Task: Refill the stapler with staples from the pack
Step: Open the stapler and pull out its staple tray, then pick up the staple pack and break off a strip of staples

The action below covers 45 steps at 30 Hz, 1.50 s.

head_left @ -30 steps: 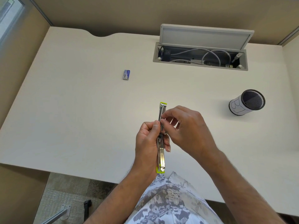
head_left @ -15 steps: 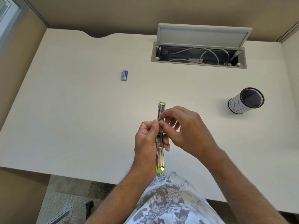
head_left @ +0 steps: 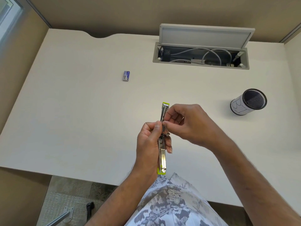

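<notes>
Lime-green tips cap both ends of the metal stapler [head_left: 163, 141], which is swung open in a long line and gripped around its middle by the left hand [head_left: 150, 144] above the near edge of the white desk [head_left: 81, 119]. The right hand [head_left: 187, 123] pinches at the stapler's channel just beside the left thumb; whatever it pinches is too small to tell. Far to the left lies the small blue pack [head_left: 126, 75], well apart. A mesh cup [head_left: 248, 101] stands at the right, and an open cable hatch [head_left: 201, 53] lies at the far side.
</notes>
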Each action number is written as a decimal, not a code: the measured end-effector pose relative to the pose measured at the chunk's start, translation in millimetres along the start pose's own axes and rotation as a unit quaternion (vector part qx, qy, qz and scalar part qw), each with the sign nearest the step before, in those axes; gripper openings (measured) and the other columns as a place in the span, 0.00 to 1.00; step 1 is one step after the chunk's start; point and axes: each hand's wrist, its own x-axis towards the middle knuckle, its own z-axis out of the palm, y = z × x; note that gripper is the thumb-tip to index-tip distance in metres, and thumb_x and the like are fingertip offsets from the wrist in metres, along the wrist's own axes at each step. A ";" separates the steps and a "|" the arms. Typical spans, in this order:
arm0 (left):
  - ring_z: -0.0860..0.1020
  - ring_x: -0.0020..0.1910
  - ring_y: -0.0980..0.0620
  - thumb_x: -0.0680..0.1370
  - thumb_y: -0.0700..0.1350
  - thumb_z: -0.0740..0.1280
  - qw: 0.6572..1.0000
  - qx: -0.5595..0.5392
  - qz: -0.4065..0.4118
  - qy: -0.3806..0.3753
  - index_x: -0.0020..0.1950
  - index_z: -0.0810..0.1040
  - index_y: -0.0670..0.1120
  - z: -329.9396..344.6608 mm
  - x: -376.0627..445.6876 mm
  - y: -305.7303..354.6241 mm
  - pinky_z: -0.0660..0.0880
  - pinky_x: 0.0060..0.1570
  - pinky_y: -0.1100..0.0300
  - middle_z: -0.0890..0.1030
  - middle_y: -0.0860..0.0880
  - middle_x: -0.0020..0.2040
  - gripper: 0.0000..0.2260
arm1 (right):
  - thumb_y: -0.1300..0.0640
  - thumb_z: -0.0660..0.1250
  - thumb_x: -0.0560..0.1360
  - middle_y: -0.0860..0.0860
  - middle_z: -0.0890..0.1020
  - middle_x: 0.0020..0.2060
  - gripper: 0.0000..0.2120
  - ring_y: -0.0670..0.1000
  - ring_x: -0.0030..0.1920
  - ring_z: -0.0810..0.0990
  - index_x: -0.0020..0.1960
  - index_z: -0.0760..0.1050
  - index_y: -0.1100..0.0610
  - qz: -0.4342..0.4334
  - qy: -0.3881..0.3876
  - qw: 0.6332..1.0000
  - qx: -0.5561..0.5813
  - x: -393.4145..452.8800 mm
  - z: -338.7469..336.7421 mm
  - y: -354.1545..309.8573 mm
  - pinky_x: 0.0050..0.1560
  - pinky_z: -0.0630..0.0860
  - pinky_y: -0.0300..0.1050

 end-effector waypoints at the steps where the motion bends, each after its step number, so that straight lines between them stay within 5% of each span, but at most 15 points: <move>1: 0.76 0.26 0.52 0.86 0.43 0.63 1.000 -0.002 0.000 0.000 0.47 0.76 0.43 -0.1 0.2 -0.1 0.74 0.23 0.60 0.79 0.48 0.31 0.09 | 0.60 0.74 0.74 0.48 0.83 0.32 0.03 0.43 0.30 0.78 0.42 0.81 0.54 0.007 -0.003 1.000 0.024 -0.5 -0.1 0.7 0.31 0.73 0.34; 6: 0.76 0.27 0.51 0.86 0.43 0.63 1.000 -0.019 0.000 -0.008 0.46 0.77 0.45 -0.9 0.7 -2.6 0.74 0.24 0.60 0.81 0.47 0.35 0.10 | 0.60 0.75 0.74 0.51 0.83 0.33 0.03 0.47 0.32 0.78 0.43 0.82 0.55 0.038 -0.002 0.993 0.112 -2.3 -4.0 7.9 0.34 0.79 0.52; 10: 0.79 0.29 0.51 0.85 0.44 0.66 1.000 -0.008 -0.010 -0.005 0.52 0.78 0.45 -8.3 13.7 -11.5 0.77 0.26 0.59 0.83 0.47 0.39 0.04 | 0.59 0.75 0.75 0.46 0.82 0.33 0.03 0.47 0.33 0.79 0.44 0.81 0.57 0.054 0.040 0.984 0.165 -6.9 -7.0 23.5 0.36 0.80 0.45; 16: 0.81 0.33 0.51 0.85 0.39 0.65 0.987 0.127 -0.079 0.055 0.60 0.78 0.37 -31.7 72.9 -48.5 0.86 0.37 0.56 0.81 0.43 0.40 0.07 | 0.57 0.74 0.75 0.46 0.81 0.34 0.04 0.48 0.35 0.77 0.43 0.81 0.53 0.148 0.163 0.967 0.125 -18.1 -30.8 79.2 0.42 0.81 0.55; 19: 0.81 0.33 0.50 0.85 0.37 0.64 0.975 0.175 -0.101 0.091 0.63 0.76 0.31 -38.5 109.6 -67.7 0.84 0.42 0.53 0.81 0.41 0.41 0.11 | 0.57 0.74 0.75 0.47 0.81 0.34 0.03 0.47 0.34 0.77 0.44 0.81 0.55 0.199 0.274 0.938 0.072 -23.2 -62.4 121.6 0.40 0.78 0.47; 22: 0.85 0.39 0.47 0.84 0.39 0.67 0.961 0.230 -0.093 0.123 0.62 0.77 0.35 -35.8 142.9 -75.9 0.83 0.41 0.55 0.85 0.40 0.47 0.10 | 0.54 0.73 0.75 0.48 0.83 0.38 0.04 0.47 0.39 0.81 0.46 0.81 0.54 0.240 0.387 0.890 0.000 -25.6 -103.8 161.4 0.39 0.72 0.32; 25: 0.86 0.41 0.48 0.82 0.42 0.70 0.938 0.307 -0.057 0.149 0.56 0.79 0.42 -30.2 172.4 -77.3 0.84 0.40 0.55 0.87 0.41 0.50 0.06 | 0.54 0.71 0.75 0.51 0.84 0.40 0.04 0.48 0.39 0.80 0.47 0.81 0.54 0.269 0.439 0.855 -0.057 -21.3 -135.8 192.2 0.39 0.71 0.34; 31: 0.86 0.52 0.40 0.81 0.43 0.71 0.929 0.343 -0.027 0.135 0.56 0.78 0.42 -7.0 225.2 -70.8 0.84 0.51 0.48 0.86 0.41 0.53 0.07 | 0.55 0.71 0.75 0.52 0.85 0.41 0.04 0.56 0.46 0.83 0.47 0.83 0.55 0.330 0.399 0.847 -0.123 -7.5 -160.3 230.7 0.48 0.79 0.49; 45: 0.84 0.48 0.42 0.82 0.44 0.70 0.913 0.387 -0.007 0.127 0.53 0.77 0.45 -4.9 254.2 -65.4 0.83 0.55 0.41 0.84 0.45 0.48 0.04 | 0.55 0.71 0.76 0.55 0.87 0.44 0.05 0.59 0.47 0.83 0.49 0.84 0.55 0.327 0.387 0.838 -0.203 2.5 -155.7 234.3 0.45 0.76 0.47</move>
